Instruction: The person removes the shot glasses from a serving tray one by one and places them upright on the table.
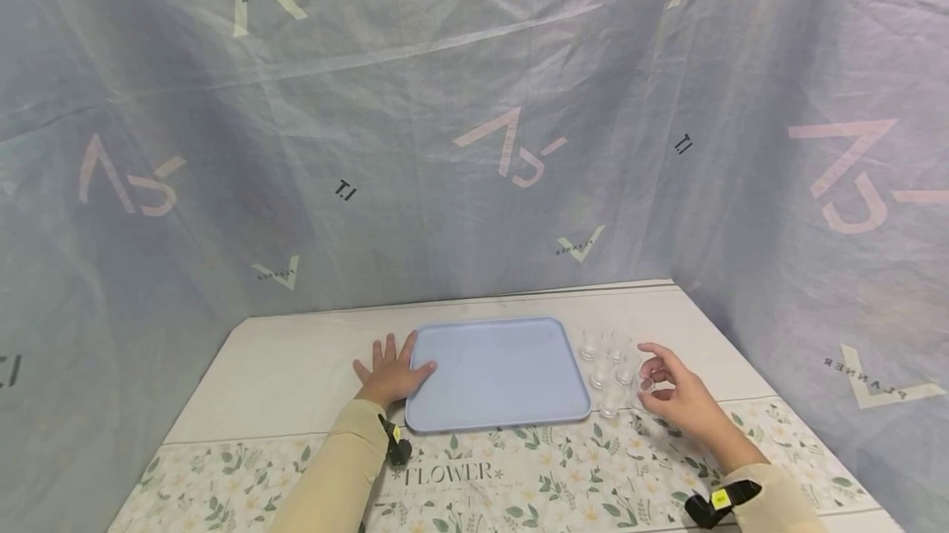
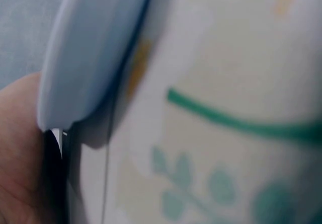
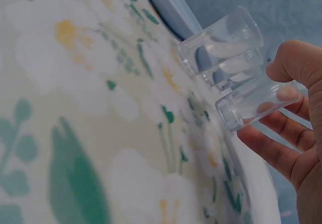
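A light blue rectangular tray (image 1: 497, 376) lies flat on the table. My left hand (image 1: 390, 376) rests at its left edge, fingers spread and straight on the white surface, thumb over the rim. In the left wrist view, part of that hand (image 2: 20, 153) shows beside the tray's edge (image 2: 85, 58). Right of the tray, several small clear shot glasses (image 1: 610, 401) stand upright close together. With thumb and fingers curled round it, my right hand (image 1: 685, 397) holds the nearest right one, a clear shot glass (image 3: 251, 103). Another shot glass (image 3: 221, 38) is just beyond it.
A floral-printed cloth (image 1: 474, 500) covers the table's front part, with a plain white surface (image 1: 296, 368) behind it. Grey-blue printed curtains (image 1: 415, 146) hang at the back and both sides.
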Demonstrator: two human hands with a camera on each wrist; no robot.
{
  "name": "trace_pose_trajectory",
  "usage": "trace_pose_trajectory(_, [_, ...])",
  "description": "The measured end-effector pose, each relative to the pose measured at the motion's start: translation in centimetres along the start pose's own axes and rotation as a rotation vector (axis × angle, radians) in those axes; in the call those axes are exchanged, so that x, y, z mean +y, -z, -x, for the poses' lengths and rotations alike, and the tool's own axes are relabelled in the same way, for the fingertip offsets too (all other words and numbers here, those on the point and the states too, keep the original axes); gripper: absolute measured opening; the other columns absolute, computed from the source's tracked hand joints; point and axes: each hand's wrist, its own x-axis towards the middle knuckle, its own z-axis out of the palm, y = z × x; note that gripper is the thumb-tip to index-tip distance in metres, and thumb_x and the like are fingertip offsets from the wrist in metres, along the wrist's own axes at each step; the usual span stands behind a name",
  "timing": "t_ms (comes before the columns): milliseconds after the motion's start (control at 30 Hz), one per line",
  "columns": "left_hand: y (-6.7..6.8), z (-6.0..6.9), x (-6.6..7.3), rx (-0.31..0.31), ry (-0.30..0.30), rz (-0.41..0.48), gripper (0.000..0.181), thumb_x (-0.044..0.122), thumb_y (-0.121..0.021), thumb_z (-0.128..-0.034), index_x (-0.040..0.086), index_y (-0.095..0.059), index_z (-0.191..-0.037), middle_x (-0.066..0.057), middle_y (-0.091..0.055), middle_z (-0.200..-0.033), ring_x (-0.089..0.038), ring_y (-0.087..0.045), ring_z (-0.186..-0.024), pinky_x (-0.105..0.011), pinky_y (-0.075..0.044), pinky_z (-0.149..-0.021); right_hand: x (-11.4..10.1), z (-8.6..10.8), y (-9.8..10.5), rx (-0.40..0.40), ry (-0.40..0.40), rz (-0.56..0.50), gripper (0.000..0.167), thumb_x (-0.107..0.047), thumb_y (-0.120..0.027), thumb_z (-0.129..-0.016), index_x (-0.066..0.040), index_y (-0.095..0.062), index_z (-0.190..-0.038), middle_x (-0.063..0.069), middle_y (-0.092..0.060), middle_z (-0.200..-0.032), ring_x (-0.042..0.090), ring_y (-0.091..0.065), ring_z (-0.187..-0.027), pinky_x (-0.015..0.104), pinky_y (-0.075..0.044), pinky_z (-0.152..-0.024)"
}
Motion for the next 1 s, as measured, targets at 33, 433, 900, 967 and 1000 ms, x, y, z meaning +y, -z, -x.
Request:
trace_pose_trajectory(33, [-0.1, -0.1, 0.0, 0.000, 0.000, 0.002, 0.089, 0.070, -0.044, -0.0957, 0.024, -0.011, -0.164, -0.025, 0.002, -0.167, -0.049, 0.010, -0.151, -0.078, 0.015, -0.107, 0.0, 0.1, 0.0, -0.003, -0.002, 0.003, 0.079, 0.008, -0.078, -0.081, -0.013, -0.041, -0.148, 0.006, -0.056, -0.106, 0.020, -0.063, -0.089, 0.028, -0.058, -0.070])
trace_pose_trajectory(433, [0.3, 0.6, 0.4, 0.006, -0.001, -0.011, 0.087, 0.067, -0.046, -0.0968, 0.022, -0.014, -0.164, -0.026, -0.002, -0.167, -0.050, 0.006, -0.151, -0.080, 0.010, -0.107, 0.1, 0.6, -0.3, -0.036, -0.020, 0.111, 0.074, 0.008, -0.072, -0.082, -0.009, -0.042, -0.147, 0.005, -0.057, -0.107, 0.016, -0.062, -0.090, 0.028, -0.057, -0.069])
trace_pose_trajectory(900, [0.8, 0.6, 0.5, -0.003, 0.004, 0.025, 0.088, 0.067, -0.047, -0.0960, 0.021, -0.014, -0.164, -0.026, -0.002, -0.167, -0.050, 0.007, -0.152, -0.078, 0.012, -0.108, 0.0, 0.3, -0.2, -0.059, -0.065, 0.184, 0.078, 0.001, -0.074, -0.084, -0.009, -0.036, -0.151, 0.004, -0.055, -0.109, 0.017, -0.060, -0.093, 0.030, -0.058, -0.072])
trace_pose_trajectory(967, [0.8, 0.3, 0.4, -0.023, 0.010, 0.055, 0.089, 0.069, -0.043, -0.0957, 0.021, -0.013, -0.164, -0.025, 0.001, -0.167, -0.048, 0.010, -0.152, -0.077, 0.016, -0.107, -0.2, 0.2, 0.3, -0.049, -0.025, 0.214, 0.076, -0.004, -0.074, -0.087, -0.008, -0.035, -0.152, 0.007, -0.056, -0.111, 0.020, -0.062, -0.093, 0.034, -0.058, -0.073])
trace_pose_trajectory(1000, [0.9, 0.2, 0.3, -0.034, 0.015, 0.070, 0.090, 0.071, -0.041, -0.0956, 0.020, -0.011, -0.164, -0.024, 0.002, -0.167, -0.047, 0.011, -0.152, -0.075, 0.018, -0.107, -0.3, 0.0, 0.6, -0.038, -0.002, 0.232, 0.074, -0.007, -0.074, -0.088, -0.007, -0.036, -0.152, 0.009, -0.057, -0.112, 0.022, -0.062, -0.093, 0.037, -0.058, -0.073])
